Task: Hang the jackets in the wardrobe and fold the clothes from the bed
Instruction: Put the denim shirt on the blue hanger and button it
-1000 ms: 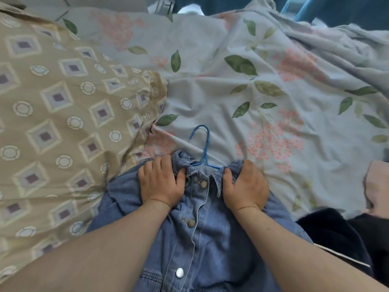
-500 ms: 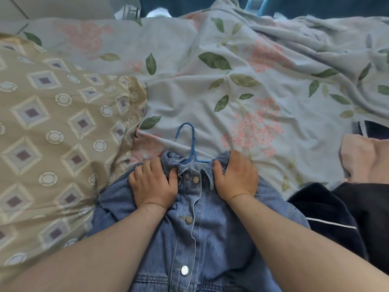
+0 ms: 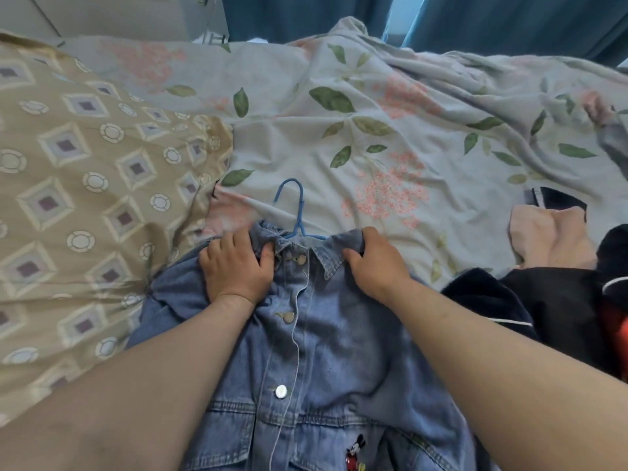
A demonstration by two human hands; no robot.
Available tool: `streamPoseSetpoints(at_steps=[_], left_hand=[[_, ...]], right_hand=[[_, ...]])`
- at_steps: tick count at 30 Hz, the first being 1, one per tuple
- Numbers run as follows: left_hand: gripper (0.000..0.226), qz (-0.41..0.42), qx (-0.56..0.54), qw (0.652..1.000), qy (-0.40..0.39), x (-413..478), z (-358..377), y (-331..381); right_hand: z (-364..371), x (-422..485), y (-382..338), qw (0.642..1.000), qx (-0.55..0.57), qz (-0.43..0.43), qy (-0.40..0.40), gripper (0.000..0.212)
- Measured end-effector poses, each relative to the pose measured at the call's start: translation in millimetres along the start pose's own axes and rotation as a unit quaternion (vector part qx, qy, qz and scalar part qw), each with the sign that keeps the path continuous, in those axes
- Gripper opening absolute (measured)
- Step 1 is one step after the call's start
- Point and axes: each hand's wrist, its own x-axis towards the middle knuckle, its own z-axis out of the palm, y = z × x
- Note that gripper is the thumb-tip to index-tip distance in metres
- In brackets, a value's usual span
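- Left hand (image 3: 238, 266) is on the left shoulder of the denim jacket (image 3: 326, 351). The fingers are curled down into the fabric and the thumb is stretched out against the collar, right next to the top button (image 3: 301, 260). Looks like it has a bunch of denim clamped.
- Right hand (image 3: 375, 263) does the mirror thing on the other side: fingers hooked over the far edge of the collar, thumb on the front, so the collar is pinched in it.
- The hands are apart, with the button strip running between them.
- The jacket lies front-up on the bed, collar pointing away from the person, body running back under both forearms. The top button looks done up, with two more buttons below it.
- A blue hanger (image 3: 295, 212) is inside the jacket. Only its hook and neck stick out of the collar, lying flat on the sheet between the two hands and just past them.
- There's a Mickey Mouse patch (image 3: 355, 452) low down on the jacket front.
- The bed has a wrinkled grey floral sheet (image 3: 373, 130) with green leaves and pink flowers, and a beige blanket (image 3: 85, 185) with a diamond pattern on the left side.
- To the right of the jacket: a navy garment (image 3: 492, 300) with white piping touching the sleeve, a pink garment (image 3: 557, 236) beyond it, and dark clothes at the edge.
- Teal curtains (image 3: 306, 15) hang behind the bed.
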Motion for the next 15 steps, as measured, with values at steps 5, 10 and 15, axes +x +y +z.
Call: streamPoseSetpoints(at_steps=[5, 10, 15], left_hand=[[0.043, 0.041, -0.023, 0.999, 0.010, -11, -10, 0], [0.035, 0.059, -0.065, 0.996, 0.035, -32, -37, -1], [0.025, 0.098, -0.179, 0.979, 0.024, -73, -104, 6]], right_hand=[[-4, -30, 4, 0.997, 0.069, 0.023, 0.026, 0.018], [-18, -71, 6, 0.989, 0.128, -0.009, 0.071, 0.014], [-64, -126, -5, 0.992, 0.092, -0.062, 0.062, 0.031]])
